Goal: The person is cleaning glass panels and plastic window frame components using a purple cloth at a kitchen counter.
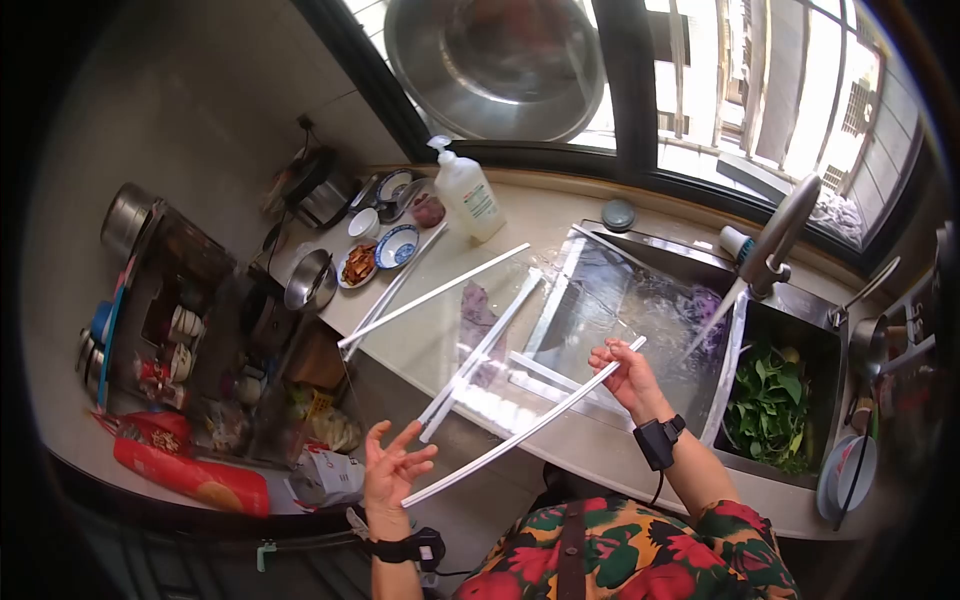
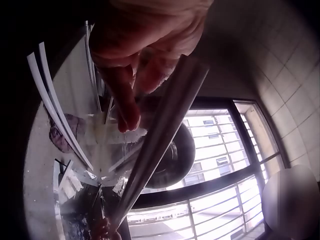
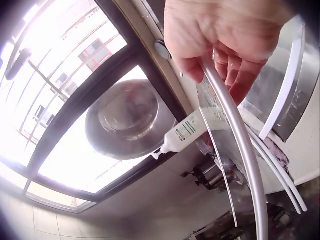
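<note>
A long white plastic strip (image 1: 530,430) slants between the two hands in front of the counter. My right hand (image 1: 628,380) grips it close to its upper end, thumb against curled fingers, which also shows in the right wrist view. The strip's lower end lies against the thumb side of my left hand (image 1: 393,465), whose fingers are spread and not wrapped around it. In the left wrist view, the strip (image 2: 160,130) runs past the fingers toward the window. Beyond the hands, a pair of white strips (image 1: 485,350) and another long strip (image 1: 440,293) lie on the counter.
Water fills the left sink basin (image 1: 545,335), with purple matter at its right side. Leafy greens (image 1: 770,400) fill the right basin beside the faucet (image 1: 790,230). A pump bottle (image 1: 470,195), bowls and a food dish (image 1: 358,263) stand behind. A cluttered shelf (image 1: 190,270) is at left.
</note>
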Tool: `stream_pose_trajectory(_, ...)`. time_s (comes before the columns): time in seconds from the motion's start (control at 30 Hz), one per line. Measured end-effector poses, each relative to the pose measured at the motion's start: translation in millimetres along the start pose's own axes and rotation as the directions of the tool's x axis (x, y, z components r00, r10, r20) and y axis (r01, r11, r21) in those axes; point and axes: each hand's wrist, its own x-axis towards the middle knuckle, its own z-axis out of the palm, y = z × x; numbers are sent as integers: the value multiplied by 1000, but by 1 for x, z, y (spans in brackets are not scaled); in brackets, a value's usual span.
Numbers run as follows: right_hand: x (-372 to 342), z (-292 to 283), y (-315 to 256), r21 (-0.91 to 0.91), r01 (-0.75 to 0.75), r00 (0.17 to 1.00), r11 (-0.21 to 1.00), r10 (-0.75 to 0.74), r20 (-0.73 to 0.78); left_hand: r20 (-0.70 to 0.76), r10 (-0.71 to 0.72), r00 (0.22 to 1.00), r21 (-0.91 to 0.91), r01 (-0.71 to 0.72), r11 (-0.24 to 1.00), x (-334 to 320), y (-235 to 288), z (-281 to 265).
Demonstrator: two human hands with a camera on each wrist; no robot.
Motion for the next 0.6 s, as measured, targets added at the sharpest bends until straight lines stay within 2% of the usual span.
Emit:
stream_pose_trajectory(0.1, 22, 25, 18, -95, -12, 999, 995, 15, 31, -7, 14, 1000, -93, -15, 996, 12, -11, -48)
stream_pose_trajectory(0.17, 38, 42, 28, -155, -24, 1000, 988, 22, -9, -50, 33, 998, -121, -39, 992, 22, -16, -75)
stream_pose_trajectory(0.3, 83, 60, 53, -262, -13, 998, 965, -3, -60, -69, 54, 996, -203, -67, 977, 41, -29, -105)
stream_pose_trajectory(0.37, 103, 64, 59, -404, -69, 995, 912, 35, -92, -79, 41, 996, -189, -55, 980, 49, -34, -113)
stream_pose_trajectory(0.43, 109, 83, 58, -530, -135, 990, 837, 88, -113, -340, 46, 939, -26, -58, 998, 59, -38, -114)
stream_pose_trajectory(0.47, 129, 73, 64, -644, -167, 984, 746, 81, -161, -312, 10, 950, -25, -19, 1000, 65, -41, -124)
stream_pose_trajectory(0.5, 136, 78, 65, -734, -169, 977, 658, 16, -211, -409, 39, 912, 109, 6, 994, 69, -47, -141)
stream_pose_trajectory(0.53, 146, 77, 71, -726, -185, 968, 662, -4, -251, -487, 86, 869, 243, 41, 969, 77, -54, -147)
stream_pose_trajectory(0.57, 150, 80, 73, -714, -187, 961, 675, -25, -276, -542, 138, 829, 291, 32, 956, 83, -53, -134)
stream_pose_trajectory(0.6, 150, 86, 78, -659, -124, 956, 742, -89, -281, -564, 137, 814, 313, 57, 948, 88, -52, -131)
